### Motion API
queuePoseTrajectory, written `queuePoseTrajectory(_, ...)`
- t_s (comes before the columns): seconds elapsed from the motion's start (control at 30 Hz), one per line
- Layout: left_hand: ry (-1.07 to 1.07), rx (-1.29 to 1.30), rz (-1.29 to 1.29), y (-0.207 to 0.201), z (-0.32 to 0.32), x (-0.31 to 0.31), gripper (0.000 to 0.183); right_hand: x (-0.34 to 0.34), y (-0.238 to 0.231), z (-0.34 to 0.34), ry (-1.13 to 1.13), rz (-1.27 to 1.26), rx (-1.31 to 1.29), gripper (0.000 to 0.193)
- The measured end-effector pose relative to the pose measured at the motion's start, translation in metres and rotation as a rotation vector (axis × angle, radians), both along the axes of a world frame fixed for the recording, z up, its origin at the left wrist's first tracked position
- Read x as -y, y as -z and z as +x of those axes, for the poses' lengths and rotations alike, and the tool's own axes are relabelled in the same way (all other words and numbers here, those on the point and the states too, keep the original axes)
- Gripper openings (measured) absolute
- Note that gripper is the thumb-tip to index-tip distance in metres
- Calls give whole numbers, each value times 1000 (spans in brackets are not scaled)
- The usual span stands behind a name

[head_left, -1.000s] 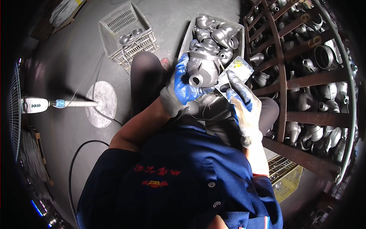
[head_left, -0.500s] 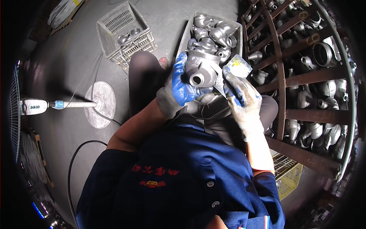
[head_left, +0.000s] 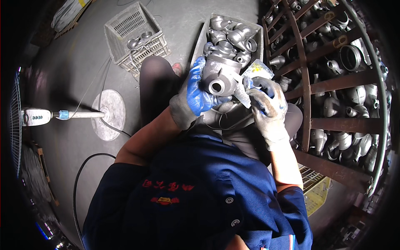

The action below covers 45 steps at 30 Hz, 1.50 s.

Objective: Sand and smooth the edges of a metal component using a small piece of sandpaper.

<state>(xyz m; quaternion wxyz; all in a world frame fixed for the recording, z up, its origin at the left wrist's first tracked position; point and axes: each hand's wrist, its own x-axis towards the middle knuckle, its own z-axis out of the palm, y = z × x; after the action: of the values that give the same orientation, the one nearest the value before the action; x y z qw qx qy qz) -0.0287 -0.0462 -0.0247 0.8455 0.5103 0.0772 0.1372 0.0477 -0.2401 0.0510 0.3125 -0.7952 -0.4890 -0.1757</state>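
Since the earlier frame, the right hand (head_left: 266, 100) had curled up more, and a thin flap (head_left: 242, 95) now showed more plainly beside it; the left hand (head_left: 195, 91) had hardly moved. The metal pot (head_left: 223, 71) was at the near end of the grey bin (head_left: 204, 41), held up over the lap; its round hole faced the person. The left fingers were wrapped round its side and bottom, maybe because it looked heavy and round and could roll; the right fingers were bent and seemed to pinch the edge of a pale sheet (head_left: 258, 68) with a yellow patch, just off the bin's near right corner; I could not tell if the flap was part of that sheet. More metal parts (head_left: 239, 36) were heaped inside the bin, perhaps put there to be close to reach.

Right of the bin stood a brown rack (head_left: 343, 86), whose bars made a hard edge near the right hand; only a small gap was there for that elbow to swing. Left of the bin there was more room; grey floor lay between it and a crate (head_left: 131, 25), with a fan base (head_left: 104, 129) farther out.
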Motion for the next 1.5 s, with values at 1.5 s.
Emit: queuePoseTrajectory(1.5, -12, 25, 39, -8, 1, 3, 90, 14, -20, 6, -6, -176, -310, 46)
